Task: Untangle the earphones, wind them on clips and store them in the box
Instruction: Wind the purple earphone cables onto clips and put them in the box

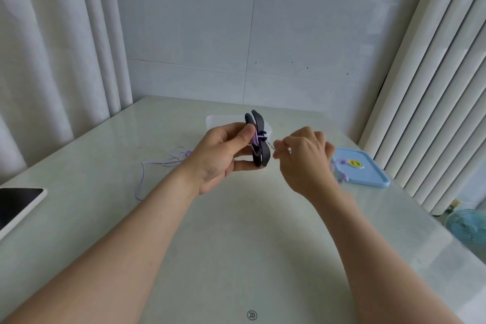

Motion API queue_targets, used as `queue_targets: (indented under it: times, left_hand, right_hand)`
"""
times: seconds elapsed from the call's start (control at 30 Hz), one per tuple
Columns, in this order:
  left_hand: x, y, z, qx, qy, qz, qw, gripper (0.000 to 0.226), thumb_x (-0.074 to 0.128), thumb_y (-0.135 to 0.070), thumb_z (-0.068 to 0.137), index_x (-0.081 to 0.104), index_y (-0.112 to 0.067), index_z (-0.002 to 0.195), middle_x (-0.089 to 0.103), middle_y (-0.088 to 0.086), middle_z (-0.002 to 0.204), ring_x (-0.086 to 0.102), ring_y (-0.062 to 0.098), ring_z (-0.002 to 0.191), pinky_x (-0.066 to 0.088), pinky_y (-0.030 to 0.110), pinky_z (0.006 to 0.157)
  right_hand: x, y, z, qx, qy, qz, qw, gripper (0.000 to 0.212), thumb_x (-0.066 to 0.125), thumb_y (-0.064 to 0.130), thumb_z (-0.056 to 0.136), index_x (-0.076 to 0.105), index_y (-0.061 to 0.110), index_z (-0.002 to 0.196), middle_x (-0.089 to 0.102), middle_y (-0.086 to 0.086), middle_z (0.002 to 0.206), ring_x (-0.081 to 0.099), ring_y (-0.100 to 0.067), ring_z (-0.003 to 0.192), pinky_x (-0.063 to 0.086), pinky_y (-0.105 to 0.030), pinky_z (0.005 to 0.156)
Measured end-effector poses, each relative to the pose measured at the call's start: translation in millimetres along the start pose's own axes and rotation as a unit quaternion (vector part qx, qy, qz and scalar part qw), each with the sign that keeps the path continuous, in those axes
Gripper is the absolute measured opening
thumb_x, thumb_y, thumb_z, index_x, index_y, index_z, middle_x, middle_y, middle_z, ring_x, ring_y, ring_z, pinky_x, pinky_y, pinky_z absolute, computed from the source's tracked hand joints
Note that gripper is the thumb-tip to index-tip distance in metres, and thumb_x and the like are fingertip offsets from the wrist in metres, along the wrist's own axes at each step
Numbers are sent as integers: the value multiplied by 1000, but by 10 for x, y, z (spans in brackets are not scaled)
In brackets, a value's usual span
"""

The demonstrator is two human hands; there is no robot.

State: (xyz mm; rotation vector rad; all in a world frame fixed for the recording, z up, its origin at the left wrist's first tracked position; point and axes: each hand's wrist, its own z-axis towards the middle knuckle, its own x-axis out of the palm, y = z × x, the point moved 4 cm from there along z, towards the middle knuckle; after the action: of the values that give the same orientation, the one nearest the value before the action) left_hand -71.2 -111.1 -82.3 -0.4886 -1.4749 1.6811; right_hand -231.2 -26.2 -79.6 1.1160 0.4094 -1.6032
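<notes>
My left hand (223,155) grips a black clip (260,139) above the table, thumb on its side, with purple earphone cord (255,141) wound round its middle. My right hand (305,155) is just right of the clip and pinches the thin end of that cord between thumb and fingers. More purple earphone cable (157,166) lies loose on the table to the left of my left wrist. A clear plastic box (213,122) stands behind the clip, mostly hidden by my hands.
A light blue lid (368,171) with a yellow sticker lies at the right, a bit of purple earphone (342,168) on its near edge. A tablet (18,208) sits at the table's left edge. Curtains hang on both sides; a small fan (468,226) stands lower right.
</notes>
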Motion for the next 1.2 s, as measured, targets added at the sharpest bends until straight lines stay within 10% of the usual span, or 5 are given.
queue_targets:
  times: [0.17,0.5,0.8,1.0,1.2]
  left_hand:
    - [-87,-36,22,8,-68,36,997,30,55,-29,108,72,-5,113,76,19,114,75,28,97,62,37,76]
    - [-154,-36,43,9,-118,-16,993,32,54,-31,108,70,-3,113,77,18,106,76,29,89,60,34,67]
    - [-235,15,74,-5,-196,-76,978,34,56,-33,108,71,-2,104,79,11,95,78,29,86,62,32,69]
    - [-357,66,75,56,-281,104,952,27,58,-37,106,63,-10,112,73,7,109,77,27,91,65,39,76]
    - [-230,101,98,86,-118,348,926,15,57,-38,105,62,-27,115,70,-4,100,70,19,85,58,38,76]
  right_hand:
    - [21,254,-94,-55,91,243,964,57,37,-4,88,72,29,120,75,11,113,61,-14,108,44,-34,95]
    - [23,378,-162,47,193,552,810,40,35,4,102,67,14,123,71,-13,84,68,-30,69,53,-41,68]
    - [34,367,-152,25,136,445,885,31,49,16,105,77,13,92,43,-2,60,31,-21,58,35,-38,58]
    - [9,433,-212,8,196,450,871,29,48,8,103,73,-1,91,31,1,56,26,-18,48,29,-27,48]
    - [-186,416,-191,5,94,483,871,23,49,15,104,64,3,90,37,-7,53,40,-21,41,28,-22,42]
